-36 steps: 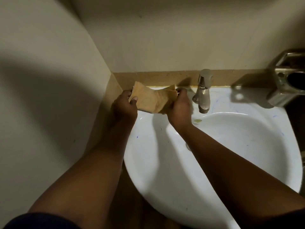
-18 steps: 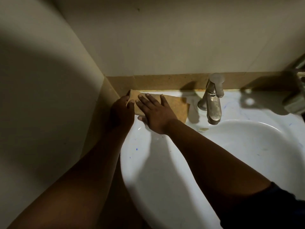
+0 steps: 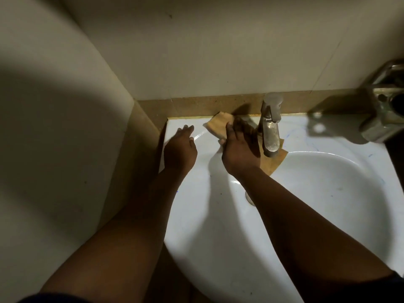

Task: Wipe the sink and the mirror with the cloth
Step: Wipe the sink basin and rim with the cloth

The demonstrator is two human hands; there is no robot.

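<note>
Head view. The cloth (image 3: 220, 126) is laid flat on the back ledge of the sink (image 3: 328, 215), just left of the tap (image 3: 270, 125), with one corner showing below the tap at the bowl's edge. It is judged to be spread there so that the ledge around the tap base can be wiped. The right hand (image 3: 239, 149) is pressed down on the cloth, fingers straight and close together, nothing being pinched; the fingertips nearest the tap are lost in shadow. The left hand (image 3: 180, 149) is rested on the bare ledge, well left of the tap, fingers relaxed and holding nothing, apparently as a brace. A metal holder (image 3: 384, 112) is fixed right of the tap. No mirror is seen.
</note>
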